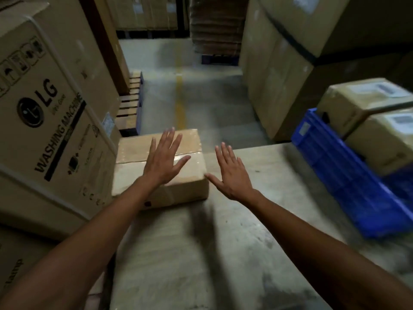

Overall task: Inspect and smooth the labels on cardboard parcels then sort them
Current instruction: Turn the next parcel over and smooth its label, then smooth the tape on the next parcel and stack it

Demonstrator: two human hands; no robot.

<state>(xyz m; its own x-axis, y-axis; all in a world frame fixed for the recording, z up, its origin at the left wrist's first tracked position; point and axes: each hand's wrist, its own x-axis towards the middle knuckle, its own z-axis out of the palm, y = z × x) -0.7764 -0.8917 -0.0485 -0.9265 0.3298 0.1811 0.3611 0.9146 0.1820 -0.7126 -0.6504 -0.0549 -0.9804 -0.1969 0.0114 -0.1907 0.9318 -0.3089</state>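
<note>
A taped cardboard parcel [134,151] lies at the far left corner of a grey table [223,253]. My left hand [164,161] is flat over its top with fingers spread and straight. My right hand [230,173] hovers just right of the parcel, fingers straight, thumb near the parcel's right edge; whether it touches is unclear. No label shows on the parcel's visible faces. Two more parcels with white labels, one nearer [388,139] and one behind it [357,101], sit in a blue crate at the right.
The blue plastic crate [339,173] stands on the table's right side. A large washing machine carton [44,113] rises close on the left. Tall cartons [279,74] stand beyond the table at right. A floor aisle with a yellow line [180,95] runs ahead.
</note>
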